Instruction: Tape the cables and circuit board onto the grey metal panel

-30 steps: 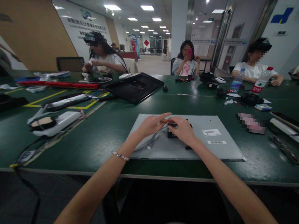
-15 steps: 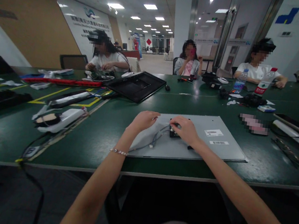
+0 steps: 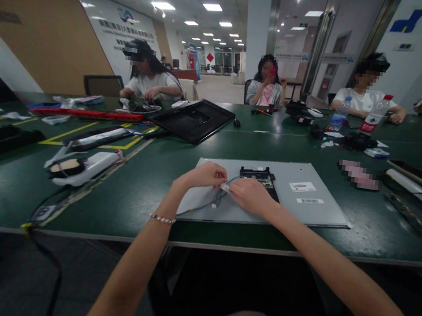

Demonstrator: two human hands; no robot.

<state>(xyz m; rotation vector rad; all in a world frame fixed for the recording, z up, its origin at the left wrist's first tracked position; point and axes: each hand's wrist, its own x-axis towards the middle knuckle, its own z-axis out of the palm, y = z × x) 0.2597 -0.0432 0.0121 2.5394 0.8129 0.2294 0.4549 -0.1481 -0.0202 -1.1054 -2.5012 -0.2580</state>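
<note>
A flat grey metal panel (image 3: 286, 210), apparently a screen's back, lies on the table before me with two white labels on its right side. A black bracket with a circuit board (image 3: 258, 173) sits on its middle, partly hidden by my right hand (image 3: 251, 195). My left hand (image 3: 208, 175) is closed in a pinch above the panel's left half. Between the fingertips of both hands is a small white piece (image 3: 224, 186); I cannot tell whether it is tape or a connector. Thin grey cables (image 3: 204, 207) run beneath the hands across the panel.
A black monitor frame (image 3: 196, 122) lies beyond the panel. White-and-black devices (image 3: 91, 170) stand to the left, beside a cable. To the right are a pink pixelated item (image 3: 358, 176), a dark strip (image 3: 409, 214) and two bottles (image 3: 376, 116). Several people sit across the table.
My right hand has moved left and nearer, off the bracket, which now shows. My left hand has come slightly right and down, and both meet at the small white piece.
</note>
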